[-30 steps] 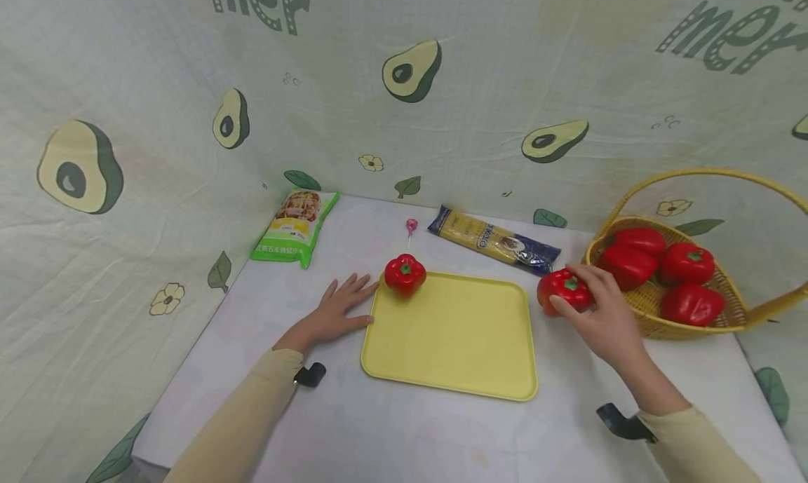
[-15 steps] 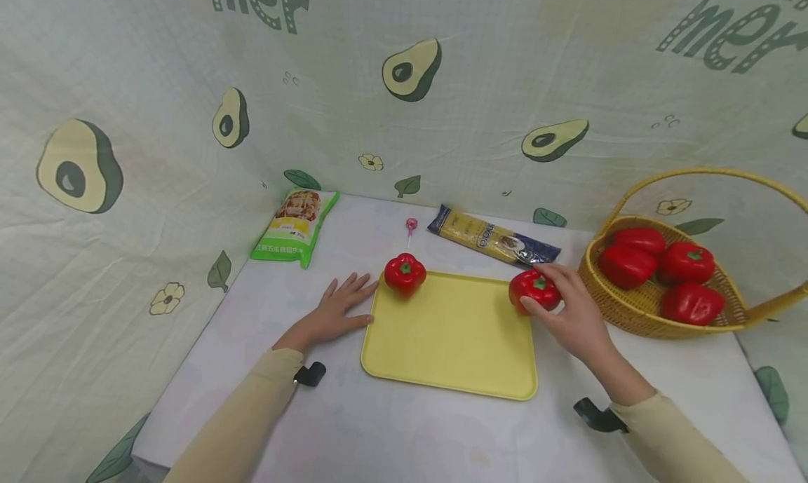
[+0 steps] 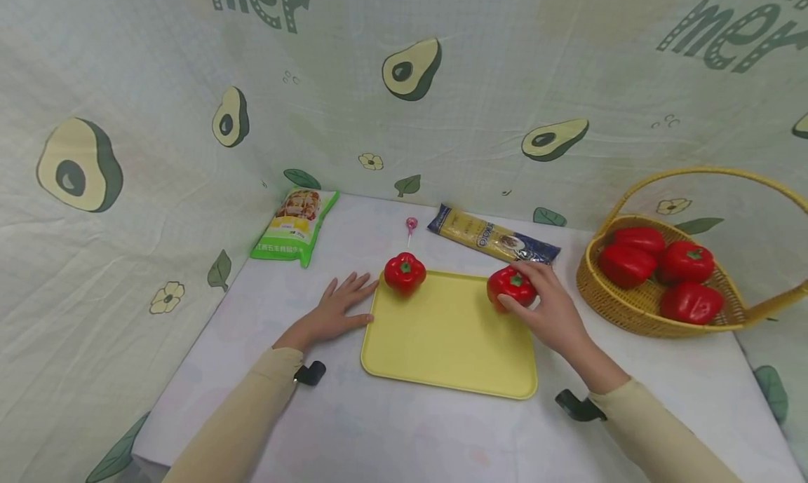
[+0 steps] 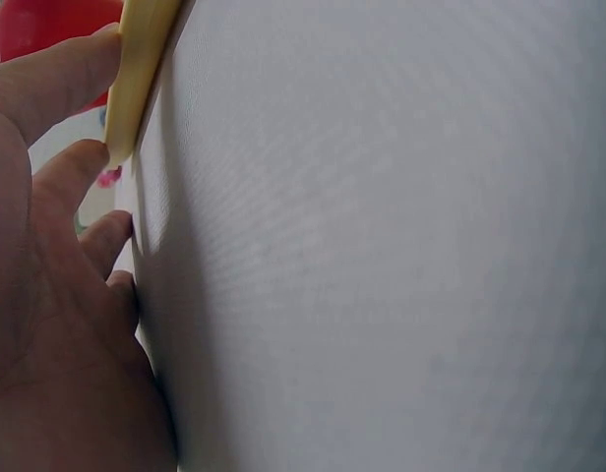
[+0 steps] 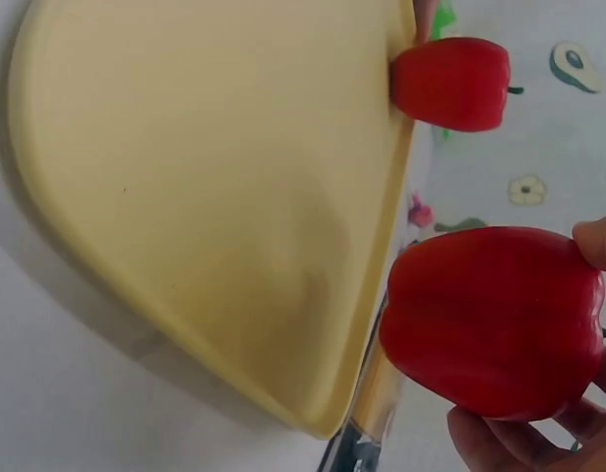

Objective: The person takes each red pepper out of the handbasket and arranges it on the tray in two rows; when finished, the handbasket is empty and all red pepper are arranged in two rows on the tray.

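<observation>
My right hand (image 3: 552, 311) grips a red bell pepper (image 3: 510, 289) by its top, over the back right corner of the yellow tray (image 3: 448, 343). In the right wrist view the held pepper (image 5: 495, 323) hangs above the tray, with thumb and fingers around its stem end. A second bell pepper (image 3: 405, 273) sits upright in the tray's back left corner. My left hand (image 3: 331, 315) rests on the table with fingers spread, its fingertips at the tray's left edge. The left wrist view shows its fingers (image 4: 72, 74) touching the tray rim (image 4: 141, 74).
A yellow wicker basket (image 3: 606, 308) with a tall handle holds several red bell peppers at the right. Behind the tray lie a pasta packet (image 3: 492, 236) and a pink lollipop (image 3: 412, 225). A green food bag (image 3: 295, 225) lies back left, before the printed curtain.
My right hand has carried the bell pepper leftward from beside the basket to over the tray. The left hand and the other pepper have stayed in place.
</observation>
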Demonstrator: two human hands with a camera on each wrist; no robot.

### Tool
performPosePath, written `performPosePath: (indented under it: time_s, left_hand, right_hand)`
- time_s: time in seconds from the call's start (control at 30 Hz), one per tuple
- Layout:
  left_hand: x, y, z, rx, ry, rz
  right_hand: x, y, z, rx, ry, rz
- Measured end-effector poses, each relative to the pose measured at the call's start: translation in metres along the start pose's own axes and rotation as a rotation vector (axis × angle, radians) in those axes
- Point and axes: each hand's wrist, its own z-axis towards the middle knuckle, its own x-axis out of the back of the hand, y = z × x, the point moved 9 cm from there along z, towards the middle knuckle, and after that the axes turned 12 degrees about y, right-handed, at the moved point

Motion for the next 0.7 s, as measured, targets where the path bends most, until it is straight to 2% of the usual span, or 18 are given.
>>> performPosePath:
  time_s: [0.37,0.7]
  left_hand:
    - [-0.002,-0.004,0.000,-0.002,-0.004,-0.001]
    - [-0.001,-0.002,0.000,-0.004,-0.001,-0.011]
  right_hand:
    - [-0.024,-0.012,0.006,0.034,-0.046,0.042]
    - [-0.042,-0.024,0.014,0.056,-0.046,0.065]
